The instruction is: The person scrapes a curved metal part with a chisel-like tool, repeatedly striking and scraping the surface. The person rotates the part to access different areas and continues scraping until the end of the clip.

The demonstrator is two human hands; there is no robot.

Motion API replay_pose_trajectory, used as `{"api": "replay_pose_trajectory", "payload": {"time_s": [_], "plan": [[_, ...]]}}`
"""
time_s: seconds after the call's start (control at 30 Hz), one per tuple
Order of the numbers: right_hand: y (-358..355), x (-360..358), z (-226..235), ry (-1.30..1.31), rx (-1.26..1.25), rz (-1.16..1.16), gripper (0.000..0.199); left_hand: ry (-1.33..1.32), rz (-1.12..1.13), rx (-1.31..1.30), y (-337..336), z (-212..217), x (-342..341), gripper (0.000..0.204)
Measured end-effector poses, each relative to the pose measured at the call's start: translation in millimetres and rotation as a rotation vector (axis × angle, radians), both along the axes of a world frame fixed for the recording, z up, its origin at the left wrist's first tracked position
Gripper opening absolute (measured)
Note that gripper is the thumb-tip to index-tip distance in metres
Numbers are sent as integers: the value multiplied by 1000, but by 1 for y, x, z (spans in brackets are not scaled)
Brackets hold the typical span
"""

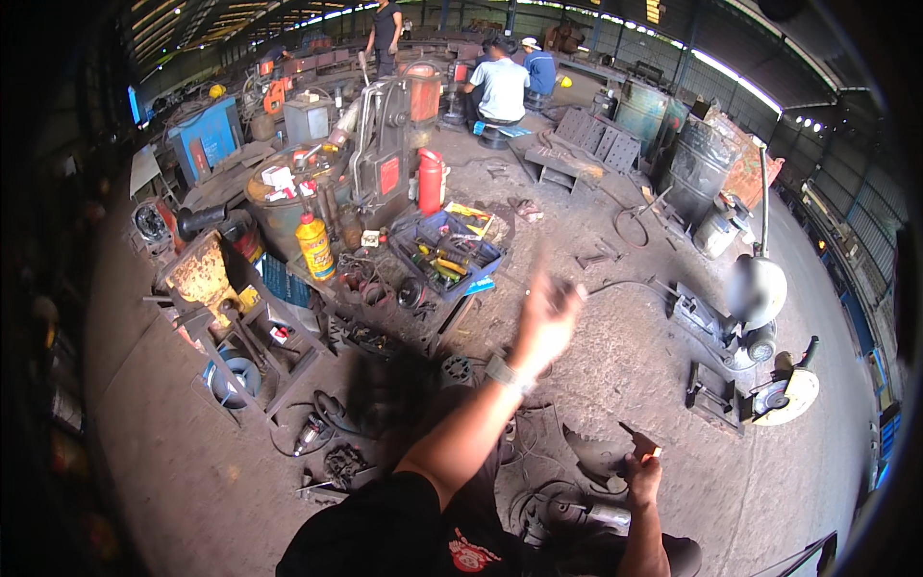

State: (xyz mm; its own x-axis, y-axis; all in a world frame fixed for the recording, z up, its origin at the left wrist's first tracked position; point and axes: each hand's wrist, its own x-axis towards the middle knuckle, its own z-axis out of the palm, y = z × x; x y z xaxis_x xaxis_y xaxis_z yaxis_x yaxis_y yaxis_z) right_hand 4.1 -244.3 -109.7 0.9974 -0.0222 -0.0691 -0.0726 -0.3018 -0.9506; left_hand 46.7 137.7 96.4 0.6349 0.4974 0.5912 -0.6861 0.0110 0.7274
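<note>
My left hand point(551, 306), a watch point(510, 373) on its wrist, reaches out over the floor, right of the blue tool crate point(447, 252). It is blurred; one finger looks stretched forward, the others partly bent, and nothing shows in it. Lower right, my right hand point(642, 473) is closed round a slim dark tool point(633, 435) with an orange part beside the thumb; its exact kind I cannot make out. Close to this hand, an angle grinder point(604, 516) and cables lie on the floor. Pliers and other hand tools fill the crate.
Left stand a yellow bottle point(313, 246), a red cylinder point(430, 181) and a rusty yellow machine point(200, 274). Right are a cut-off saw point(786, 389), a round-headed lamp point(755, 288) and a drum point(702, 159). Farther off, people point(500, 88) sit; another person point(385, 38) stands.
</note>
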Motion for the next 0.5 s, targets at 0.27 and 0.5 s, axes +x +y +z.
{"api": "replay_pose_trajectory", "payload": {"time_s": [0.27, 0.5], "plan": [[-15, 24, -36, -174, -178, -39, 28, -459, -259, 108, 72, 122, -108, 106], [2, 8, -2, -74, -88, -22, 37, -465, -271, 64, 63, 134, -122, 101]]}}
